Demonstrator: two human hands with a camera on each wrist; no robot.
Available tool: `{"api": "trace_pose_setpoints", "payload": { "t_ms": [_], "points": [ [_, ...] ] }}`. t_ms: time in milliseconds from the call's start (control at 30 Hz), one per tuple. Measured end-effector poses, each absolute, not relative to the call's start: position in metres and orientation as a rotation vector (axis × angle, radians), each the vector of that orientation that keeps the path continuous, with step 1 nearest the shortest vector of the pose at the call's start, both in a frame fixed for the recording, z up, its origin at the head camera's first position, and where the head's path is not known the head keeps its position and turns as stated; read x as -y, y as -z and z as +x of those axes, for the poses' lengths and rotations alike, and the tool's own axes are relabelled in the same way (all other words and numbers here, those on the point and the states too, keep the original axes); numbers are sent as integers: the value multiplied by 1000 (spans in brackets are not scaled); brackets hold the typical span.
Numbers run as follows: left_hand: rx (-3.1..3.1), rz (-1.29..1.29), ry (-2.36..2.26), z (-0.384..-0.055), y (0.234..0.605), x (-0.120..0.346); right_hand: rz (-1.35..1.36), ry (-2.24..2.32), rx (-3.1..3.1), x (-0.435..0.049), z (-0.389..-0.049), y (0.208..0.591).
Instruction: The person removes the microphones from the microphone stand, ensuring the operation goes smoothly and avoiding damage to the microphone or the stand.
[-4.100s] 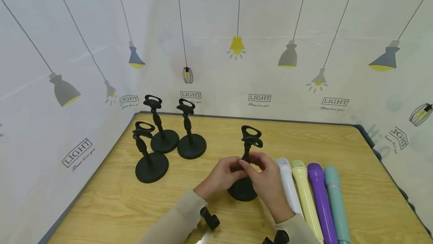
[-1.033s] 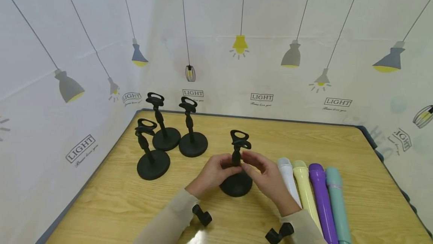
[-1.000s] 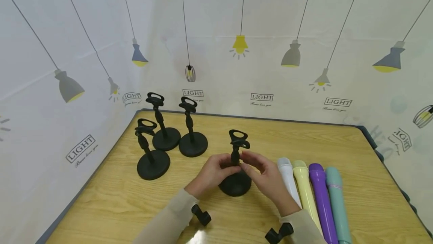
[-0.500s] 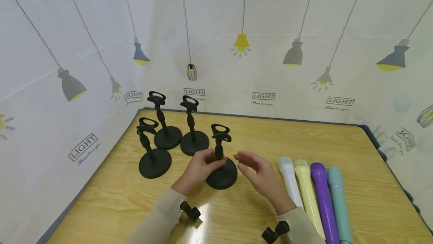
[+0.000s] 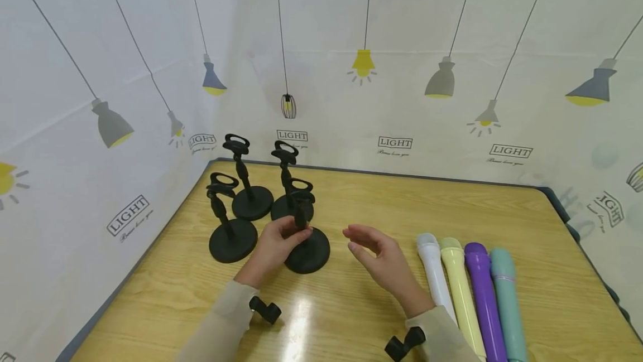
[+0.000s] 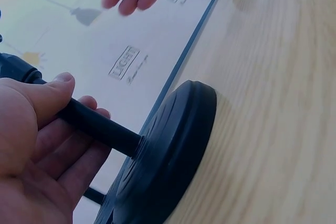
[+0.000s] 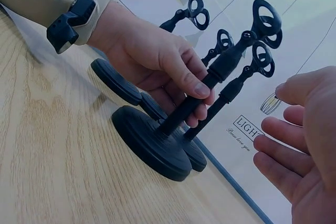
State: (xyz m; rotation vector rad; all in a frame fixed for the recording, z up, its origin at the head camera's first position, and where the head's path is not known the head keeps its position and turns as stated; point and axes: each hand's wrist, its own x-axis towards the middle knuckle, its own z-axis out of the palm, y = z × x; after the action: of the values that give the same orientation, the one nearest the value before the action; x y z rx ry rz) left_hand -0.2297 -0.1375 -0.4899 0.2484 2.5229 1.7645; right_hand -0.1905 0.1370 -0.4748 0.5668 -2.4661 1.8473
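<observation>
My left hand (image 5: 275, 245) grips the pole of a black microphone stand (image 5: 307, 253), thumb on one side and fingers curled round the other. In the left wrist view the stand's round base (image 6: 170, 156) is at the tabletop; whether it touches I cannot tell. My right hand (image 5: 384, 261) holds nothing and hovers to the right of that stand, fingers loosely bent and apart from it. Behind the gripped stand is another microphone stand (image 5: 285, 175), partly hidden by it. Two more, a back stand (image 5: 253, 203) and a front-left stand (image 5: 233, 241), are upright at the left.
On the right of the wooden table (image 5: 402, 200) lie a white microphone (image 5: 436, 273), a yellow microphone (image 5: 462, 295), a purple microphone (image 5: 484, 300) and a teal microphone (image 5: 508, 300), side by side. A lamp-printed sheet (image 5: 326, 83) hangs behind the table.
Both hands were at the stand's pole. The right hand has let go, and the left hand has moved the stand leftward, close to the other stands.
</observation>
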Motion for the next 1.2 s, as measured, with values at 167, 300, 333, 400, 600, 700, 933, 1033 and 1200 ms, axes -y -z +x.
{"api": "trace_pose_setpoints", "payload": {
  "t_ms": [167,300,333,400,600,700,933,1033,1200],
  "points": [
    [-2575,219,-1723,-226,488,150,592,-1844,2449,-136,-190,475],
    [-2592,227,-1706,-224,486,157,614,-1838,2439,-135,-191,477],
    [-2594,222,-1706,-224,486,159,619,-1837,2438,-135,-192,477],
    [-2590,214,-1711,-222,486,163,627,-1840,2434,-134,-192,477],
    [-2614,180,-1692,-218,485,175,628,-1848,2437,-132,-191,478],
    [-2634,158,-1682,-218,483,181,631,-1843,2444,-132,-190,478],
    [-2639,86,-1712,-218,485,189,647,-1840,2454,-132,-191,478],
    [-2618,90,-1733,-218,486,190,646,-1838,2457,-133,-191,478],
    [-2627,86,-1694,-220,486,190,634,-1839,2462,-134,-191,478]
  ]
}}
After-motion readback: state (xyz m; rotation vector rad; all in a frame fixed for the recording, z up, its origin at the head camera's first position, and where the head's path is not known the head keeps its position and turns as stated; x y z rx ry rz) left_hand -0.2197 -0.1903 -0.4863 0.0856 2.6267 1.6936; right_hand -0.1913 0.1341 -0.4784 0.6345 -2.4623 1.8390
